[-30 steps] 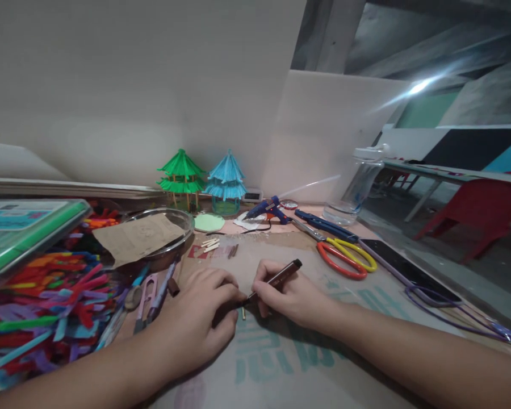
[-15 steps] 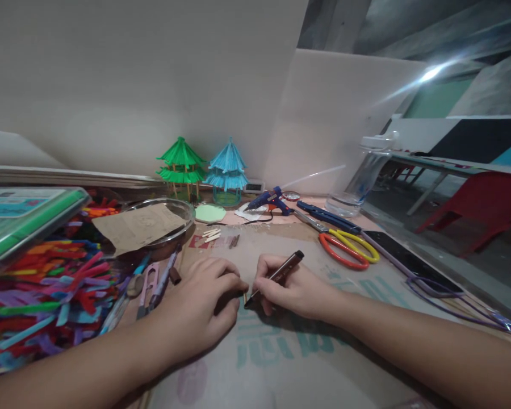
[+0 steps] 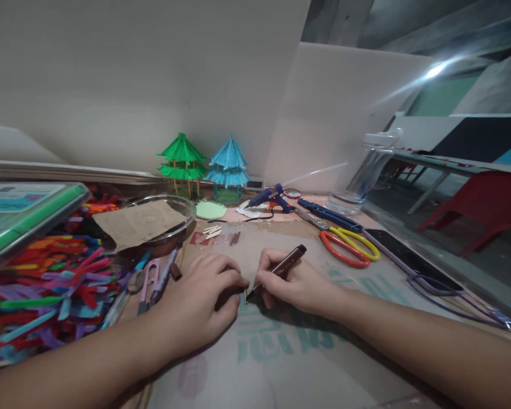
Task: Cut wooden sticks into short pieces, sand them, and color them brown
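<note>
My right hand is closed around a dark brown marker, whose tip points down and left. The marker tip touches or nearly touches a small wooden stick. My left hand has curled fingers, with a fingertip holding the stick's upper end down on the cardboard. Just beyond the hands lie several short pale sticks and a few brown-coloured ones. A brown marker cap rests left of my left hand.
Left stand colourful pipe cleaners, a plastic case and a round tray. Behind are green and blue model pavilions and a glue gun. Scissors, a utility knife, a phone and a bottle lie right.
The marker tip has shifted slightly up along the small stick, and the pen is tilted a little differently. My left hand stays in nearly the same place.
</note>
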`<state>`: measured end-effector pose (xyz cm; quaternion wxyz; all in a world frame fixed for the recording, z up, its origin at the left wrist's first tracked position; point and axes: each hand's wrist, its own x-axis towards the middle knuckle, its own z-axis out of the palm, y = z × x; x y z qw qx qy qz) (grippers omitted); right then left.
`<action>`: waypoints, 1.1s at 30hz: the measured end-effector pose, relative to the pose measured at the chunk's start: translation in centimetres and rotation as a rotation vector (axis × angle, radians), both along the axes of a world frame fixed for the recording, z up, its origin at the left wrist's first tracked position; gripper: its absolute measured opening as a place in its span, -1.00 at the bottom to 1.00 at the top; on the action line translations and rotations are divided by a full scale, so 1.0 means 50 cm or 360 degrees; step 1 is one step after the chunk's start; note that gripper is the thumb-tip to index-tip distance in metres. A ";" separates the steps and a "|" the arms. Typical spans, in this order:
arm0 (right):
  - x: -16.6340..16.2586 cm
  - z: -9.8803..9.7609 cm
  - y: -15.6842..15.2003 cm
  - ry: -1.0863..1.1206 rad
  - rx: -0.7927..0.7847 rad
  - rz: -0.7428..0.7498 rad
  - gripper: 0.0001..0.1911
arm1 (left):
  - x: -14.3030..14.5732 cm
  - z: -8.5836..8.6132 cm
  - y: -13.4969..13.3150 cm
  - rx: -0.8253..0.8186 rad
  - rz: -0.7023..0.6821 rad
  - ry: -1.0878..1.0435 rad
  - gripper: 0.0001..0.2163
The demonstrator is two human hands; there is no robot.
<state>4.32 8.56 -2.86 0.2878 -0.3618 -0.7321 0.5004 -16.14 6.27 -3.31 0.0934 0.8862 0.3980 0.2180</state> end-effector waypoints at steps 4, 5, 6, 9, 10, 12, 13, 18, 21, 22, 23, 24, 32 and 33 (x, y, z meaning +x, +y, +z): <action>-0.001 0.000 0.001 0.0001 -0.0032 0.0033 -0.82 | 0.001 0.002 -0.001 -0.0019 0.0003 0.0016 -0.77; -0.001 0.000 0.001 0.0004 -0.0026 0.0041 -0.82 | 0.001 0.003 -0.001 -0.0026 0.0003 0.0018 -0.76; -0.001 0.000 0.001 0.0009 -0.0016 0.0043 -0.82 | 0.001 0.003 -0.001 -0.0032 0.0003 0.0023 -0.76; -0.002 0.001 0.002 0.0013 -0.0005 0.0049 -0.82 | 0.001 0.004 -0.001 -0.0024 0.0000 0.0036 -0.77; -0.002 0.001 0.001 0.0008 -0.0008 0.0048 -0.82 | 0.001 0.004 -0.001 -0.0018 -0.0001 0.0039 -0.78; -0.002 0.002 0.001 -0.0002 0.0004 0.0018 -0.82 | 0.001 0.004 -0.001 -0.0002 -0.0003 0.0036 -0.78; -0.002 0.001 0.001 -0.0008 0.0019 -0.0006 -0.83 | 0.001 0.003 0.000 0.0006 -0.0006 0.0034 -0.78; -0.001 -0.003 0.001 0.0010 0.0028 0.0017 -0.84 | 0.001 0.001 0.001 0.0013 -0.0019 0.0017 -0.78; 0.001 -0.005 0.003 0.0013 0.0028 0.0036 -0.82 | 0.001 0.000 0.000 -0.0015 -0.0004 0.0013 -0.79; 0.001 -0.004 0.003 0.0008 0.0026 0.0033 -0.81 | 0.001 0.000 0.000 -0.0026 0.0001 0.0010 -0.79; 0.001 -0.004 0.002 0.0009 0.0024 0.0027 -0.81 | 0.001 0.000 -0.001 -0.0039 0.0009 0.0006 -0.80; 0.000 -0.002 0.002 0.0013 0.0023 0.0021 -0.81 | 0.001 0.001 -0.002 -0.0050 0.0015 0.0005 -0.80; -0.007 -0.001 -0.005 -0.0007 0.0042 -0.0003 -0.83 | 0.003 0.005 -0.012 -0.0049 0.0054 0.0012 -0.85; -0.008 -0.001 -0.005 -0.0017 0.0048 -0.0006 -0.83 | 0.002 0.004 -0.013 -0.0043 0.0063 0.0009 -0.82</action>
